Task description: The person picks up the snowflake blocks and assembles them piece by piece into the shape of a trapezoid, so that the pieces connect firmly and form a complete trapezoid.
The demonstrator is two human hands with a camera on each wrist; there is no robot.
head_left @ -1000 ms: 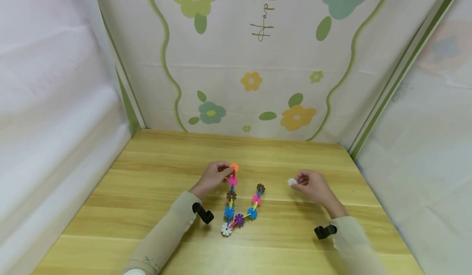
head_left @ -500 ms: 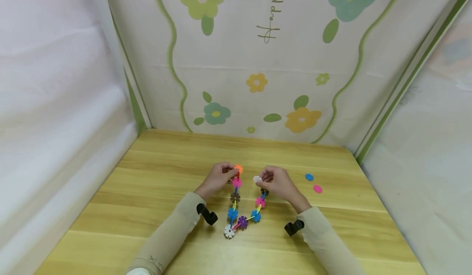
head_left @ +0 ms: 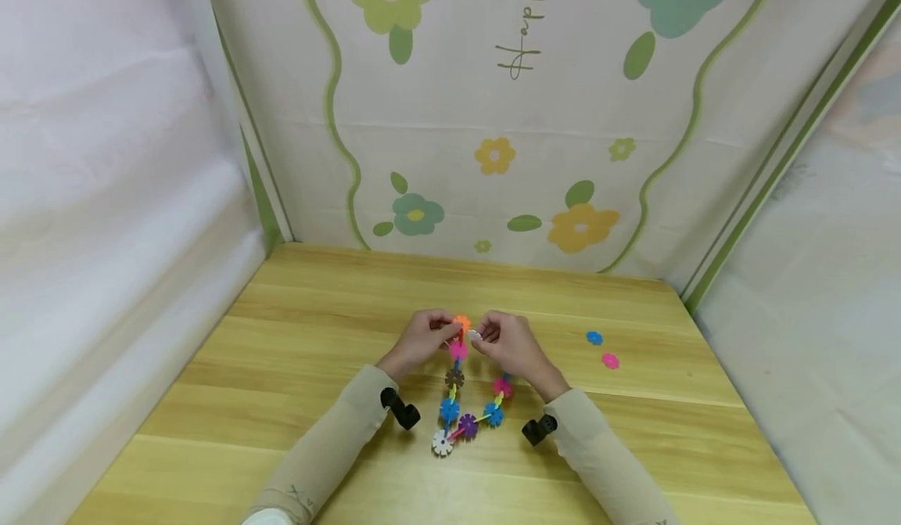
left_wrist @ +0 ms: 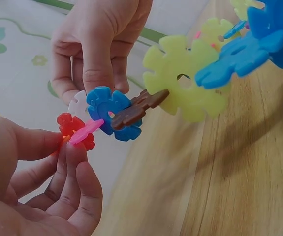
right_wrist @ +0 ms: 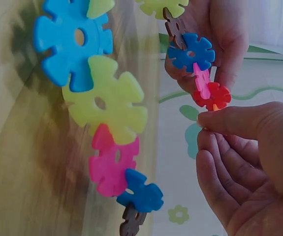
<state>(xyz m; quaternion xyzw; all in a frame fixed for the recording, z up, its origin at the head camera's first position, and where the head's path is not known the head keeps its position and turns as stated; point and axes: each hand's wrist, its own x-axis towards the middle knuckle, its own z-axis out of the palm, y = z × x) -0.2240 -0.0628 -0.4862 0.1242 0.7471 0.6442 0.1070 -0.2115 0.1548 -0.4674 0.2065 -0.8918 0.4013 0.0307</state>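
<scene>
A chain of notched plastic snowflake discs, with a purple disc (head_left: 468,426) near its bend, forms a V on the table. My left hand (head_left: 420,343) pinches the chain's far left end, by the orange disc (head_left: 461,322) and a red disc (left_wrist: 73,129). Close beside it, my right hand (head_left: 516,347) pinches a loose white disc (head_left: 475,336) between thumb and fingers. Whether the white disc touches the orange one cannot be told. The chain's other end lies partly hidden under my right hand; its brown disc (right_wrist: 131,220) shows in the right wrist view.
A blue disc (head_left: 594,338) and a pink disc (head_left: 610,361) lie apart on the wooden table (head_left: 676,431), right of my right hand. Flower-printed cloth (head_left: 436,118) stands behind the table, with pale cloth walls at both sides.
My right hand has moved left with the white disc, past the brown chain end, to the orange disc. The loose blue and pink discs have come into view. My left hand keeps its grip.
</scene>
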